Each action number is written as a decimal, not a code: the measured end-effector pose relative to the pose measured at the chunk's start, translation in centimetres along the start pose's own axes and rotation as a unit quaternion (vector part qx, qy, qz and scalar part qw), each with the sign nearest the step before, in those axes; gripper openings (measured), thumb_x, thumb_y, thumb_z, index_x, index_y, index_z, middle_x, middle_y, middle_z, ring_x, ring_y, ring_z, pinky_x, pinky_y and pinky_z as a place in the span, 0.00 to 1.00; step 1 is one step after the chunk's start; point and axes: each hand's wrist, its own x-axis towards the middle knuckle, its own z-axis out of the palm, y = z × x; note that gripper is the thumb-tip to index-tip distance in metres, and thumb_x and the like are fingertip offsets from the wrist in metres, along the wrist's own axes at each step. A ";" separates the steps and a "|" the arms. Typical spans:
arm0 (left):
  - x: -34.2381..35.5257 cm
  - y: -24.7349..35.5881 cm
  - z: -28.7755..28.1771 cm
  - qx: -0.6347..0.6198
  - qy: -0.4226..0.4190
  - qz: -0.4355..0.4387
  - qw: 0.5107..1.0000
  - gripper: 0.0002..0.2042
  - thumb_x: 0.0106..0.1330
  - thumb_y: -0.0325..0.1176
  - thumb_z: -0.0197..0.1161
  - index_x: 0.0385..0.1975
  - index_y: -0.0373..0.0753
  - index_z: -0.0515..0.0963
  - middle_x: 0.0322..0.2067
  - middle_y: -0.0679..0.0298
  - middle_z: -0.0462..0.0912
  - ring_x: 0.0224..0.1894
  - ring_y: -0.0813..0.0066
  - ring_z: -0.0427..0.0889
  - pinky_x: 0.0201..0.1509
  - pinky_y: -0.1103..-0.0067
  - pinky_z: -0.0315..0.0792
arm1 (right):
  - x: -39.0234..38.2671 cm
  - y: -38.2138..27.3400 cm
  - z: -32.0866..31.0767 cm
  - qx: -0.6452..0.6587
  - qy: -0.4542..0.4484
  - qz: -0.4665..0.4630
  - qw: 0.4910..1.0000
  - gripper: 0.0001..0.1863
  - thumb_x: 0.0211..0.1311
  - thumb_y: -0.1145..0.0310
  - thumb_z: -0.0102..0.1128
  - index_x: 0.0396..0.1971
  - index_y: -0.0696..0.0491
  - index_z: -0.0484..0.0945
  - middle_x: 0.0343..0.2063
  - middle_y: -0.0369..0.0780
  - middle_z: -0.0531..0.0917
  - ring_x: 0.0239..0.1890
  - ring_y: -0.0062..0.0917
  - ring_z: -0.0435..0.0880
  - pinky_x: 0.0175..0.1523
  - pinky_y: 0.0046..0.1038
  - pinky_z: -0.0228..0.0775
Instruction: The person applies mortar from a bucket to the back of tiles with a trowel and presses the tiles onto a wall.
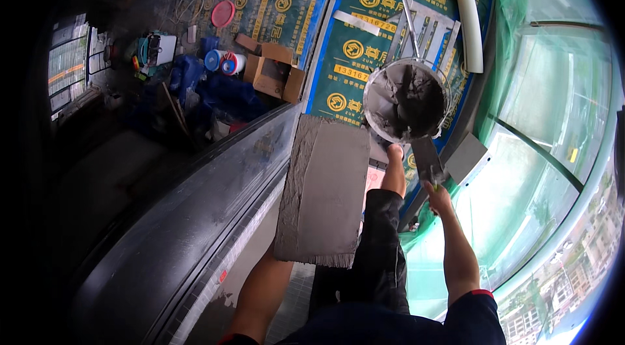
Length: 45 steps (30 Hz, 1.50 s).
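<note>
A large rectangular tile (335,195) coated with grey mortar is held up in front of me. The mortar is fairly smooth in the middle and ragged along the left and lower edges. My left forearm (263,283) runs under its lower left side; the tile hides that hand and its fingers. My right hand (439,198) is closed round the handle of a trowel (427,159), to the right of the tile. The trowel's mortar-smeared blade points up toward a bucket (409,99) of grey mortar, overlapping its lower rim in view.
A mixer shaft (405,6) stands in the bucket. A grey tile piece (467,157) lies by the green netting (514,143) and windows at right. A dark frame (195,215) borders the left. Beyond it are an open cardboard box (268,74) and blue sheeting (228,97).
</note>
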 end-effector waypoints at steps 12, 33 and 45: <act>-8.9 2.9 -0.4 0.013 -0.056 0.022 0.998 0.20 0.73 0.36 0.56 0.63 0.37 0.72 0.41 0.61 0.84 0.38 0.75 0.83 0.40 0.76 0.77 | -20.8 -23.3 -5.0 0.331 -0.260 -0.179 0.889 0.27 0.73 0.43 0.53 0.49 0.54 0.62 0.13 0.37 0.72 0.12 0.21 0.73 0.18 0.24 0.64; -13.8 13.0 4.1 0.015 -0.084 0.038 0.996 0.19 0.75 0.37 0.55 0.61 0.37 0.74 0.39 0.63 0.85 0.38 0.76 0.84 0.40 0.76 0.77 | -30.4 -26.2 -3.6 0.262 -0.367 -0.250 0.857 0.25 0.70 0.47 0.58 0.34 0.53 0.60 0.14 0.37 0.73 0.13 0.23 0.74 0.19 0.24 0.67; -5.5 13.5 2.7 0.073 -0.076 0.151 0.983 0.18 0.75 0.41 0.51 0.47 0.30 0.78 0.36 0.57 0.84 0.35 0.71 0.84 0.38 0.73 0.76 | -36.0 -22.2 -2.2 0.327 -0.424 -0.190 0.823 0.29 0.70 0.42 0.57 0.21 0.54 0.72 0.14 0.35 0.73 0.14 0.20 0.75 0.20 0.23 0.65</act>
